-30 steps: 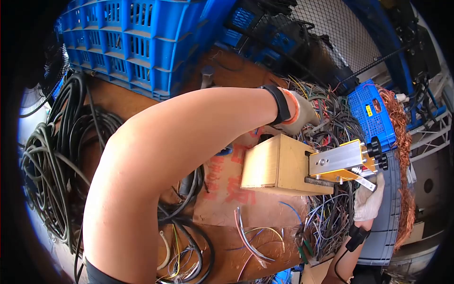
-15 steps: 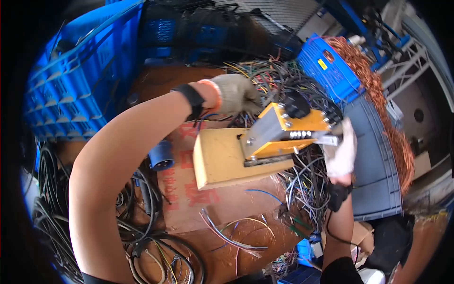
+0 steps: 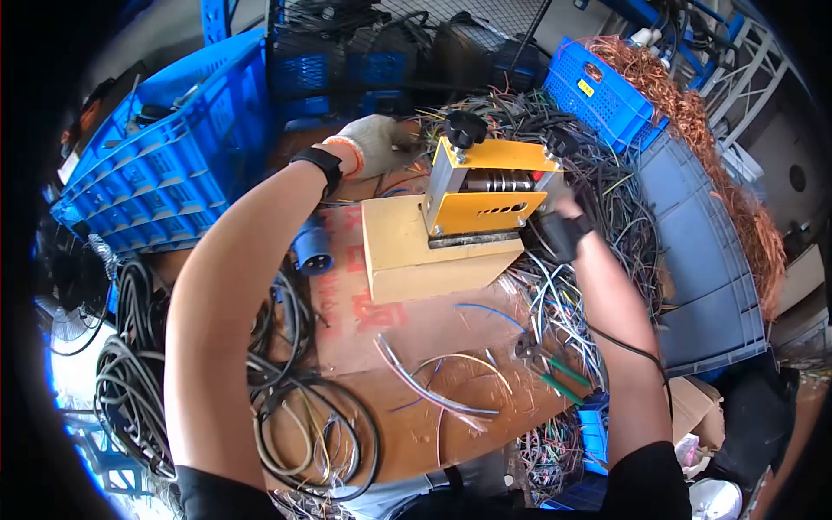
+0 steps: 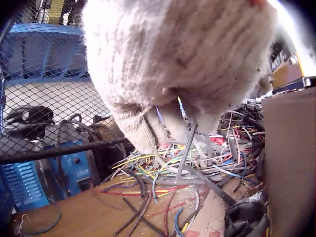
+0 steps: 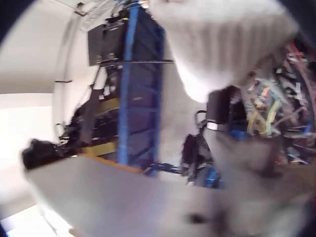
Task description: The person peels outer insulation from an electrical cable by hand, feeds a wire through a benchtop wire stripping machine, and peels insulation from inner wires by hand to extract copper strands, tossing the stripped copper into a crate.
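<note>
My gloved left hand is at the near left edge of a heap of scrap wires. In the left wrist view its fingers curl down over the heap, with thin blue wires sticking out between them. A yellow and silver wire stripping machine with black knobs stands fixed on a wooden block. Beside the machine's far right side is my right hand, largely hidden behind it. In the right wrist view the right glove is blurred and its fingers are out of sight; I cannot tell what it touches.
A large blue crate stands at left, above coiled black cables. A blue plug lies by the block. Green-handled pliers and loose wire pieces lie in front. Copper wire lines the right, behind a blue basket.
The head view has swung and pulled back. My right hand has left the metal lever at the machine's side and moved farther back beside it. The left hand stays by the wire heap.
</note>
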Motion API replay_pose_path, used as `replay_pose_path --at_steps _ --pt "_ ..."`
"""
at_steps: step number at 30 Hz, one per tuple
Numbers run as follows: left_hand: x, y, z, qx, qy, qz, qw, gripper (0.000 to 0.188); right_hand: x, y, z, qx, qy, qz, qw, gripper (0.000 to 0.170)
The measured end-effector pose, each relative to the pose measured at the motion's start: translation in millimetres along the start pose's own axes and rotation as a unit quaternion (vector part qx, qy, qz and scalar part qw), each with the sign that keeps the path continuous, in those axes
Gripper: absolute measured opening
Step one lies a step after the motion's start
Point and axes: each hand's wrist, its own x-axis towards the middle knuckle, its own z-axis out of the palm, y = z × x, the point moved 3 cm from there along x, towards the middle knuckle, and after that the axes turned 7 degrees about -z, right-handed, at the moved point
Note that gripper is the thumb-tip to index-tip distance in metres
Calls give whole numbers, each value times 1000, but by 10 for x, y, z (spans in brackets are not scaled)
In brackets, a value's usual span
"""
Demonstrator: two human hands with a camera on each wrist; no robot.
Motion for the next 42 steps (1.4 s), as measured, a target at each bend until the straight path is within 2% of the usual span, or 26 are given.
replay_pose_path --at_steps 1,2,3,4,5,6,7,10,13,15,17,19,21,23,24,25,27,29,30,31,32,33,35,37,39,42 --pt "-54 -29 -20 8 6 -3 1000 34 -60 220 139 -35 -31 34 998 27" --pt "-115 -104 -44 28 26 -29 999 32 -192 731 151 35 -128 59 989 29" --pt "-206 -179 -91 46 45 -60 996 31 -380 449 68 -159 -179 -66 969 28" --pt "-314 -176 -182 46 51 -68 995 32 -550 161 13 -341 -217 -185 896 29" --pt "-452 -145 -284 51 48 -74 995 32 -551 141 -28 -277 -274 -145 910 33" --pt "-576 -80 -432 51 77 -87 992 31 -663 -79 -42 -199 -236 2 951 38" --pt "-675 -21 -568 50 108 -98 988 31 -807 -300 -67 -115 -192 149 963 42" --pt "-1007 82 -934 68 130 -131 980 27 -1001 -428 -93 -25 -134 150 979 51" --pt "-1454 177 -1231 48 176 -153 971 26 -1037 -460 -171 -165 -62 69 982 49" --pt "-1816 309 -1358 12 179 -187 966 28 -1175 -543 -325 -193 6 15 981 46" --pt "-2226 459 -1386 -7 218 -231 948 32 -1295 -509 -469 -157 79 -60 983 39" --pt "-2646 650 -1361 -35 199 -253 946 32 -1600 -831 -555 -38 89 -80 992 27" --pt "-3094 877 -1202 -65 173 -322 929 31 -1967 -1092 -578 33 10 -97 995 18" --pt "-3480 1149 -899 -204 201 -289 913 28 -2394 -1248 -425 96 -58 -103 988 19" --pt "-3638 1323 -758 -213 203 -308 905 27 -2637 -1367 -318 104 -102 -72 987 18" --pt "-3772 1423 -553 -289 230 -308 877 27 -2866 -1469 -188 110 -145 -42 982 17" --pt "-3955 1634 -130 -453 232 -330 795 25 -3212 -1574 87 102 -216 -124 963 14" --pt "-4002 1917 229 -539 217 -349 735 30 -3518 -1684 364 153 -227 -86 958 14" --pt "-4011 2035 426 -587 228 -322 707 31 -3653 -1693 477 179 -233 -52 954 14" --pt "-4015 2132 642 -668 220 -306 642 31 -3764 -1678 581 204 -238 -18 950 13" --pt "-4016 2254 773 -717 206 -279 605 32 -3857 -1636 682 251 -221 -23 942 12" --pt "-4009 2358 885 -763 190 -251 565 33 -3915 -1627 717 218 -214 -32 952 12" --pt "-3967 2514 1052 -807 153 -213 530 34 -4032 -1670 714 226 -195 9 954 13" --pt "-3933 2599 1208 -842 92 -186 498 36 -4120 -1595 768 232 -172 3 957 14" --pt "-3933 2643 1334 -812 24 -228 537 40 -4177 -1557 735 238 -150 -3 960 15" --pt "-3898 2641 1542 -817 15 -194 542 44 -4180 -1544 677 137 -148 -26 979 16"
